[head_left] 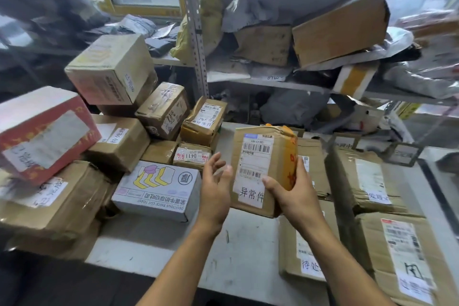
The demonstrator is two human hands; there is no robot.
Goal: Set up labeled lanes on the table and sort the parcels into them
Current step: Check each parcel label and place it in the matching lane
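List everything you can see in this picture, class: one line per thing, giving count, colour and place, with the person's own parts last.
held parcel: one, brown with orange tape and white labels, centre, upright
white printed box: one, white, on the table left of centre
red box: one, red and white, atop the left pile
brown parcels: many, piled left and lying right
table: one, pale grey, under the parcels
shelf rack: one, grey metal, behind, loaded with bags and boxes
left hand: one, open beside the held parcel
right hand: one, fingers gripping the held parcel
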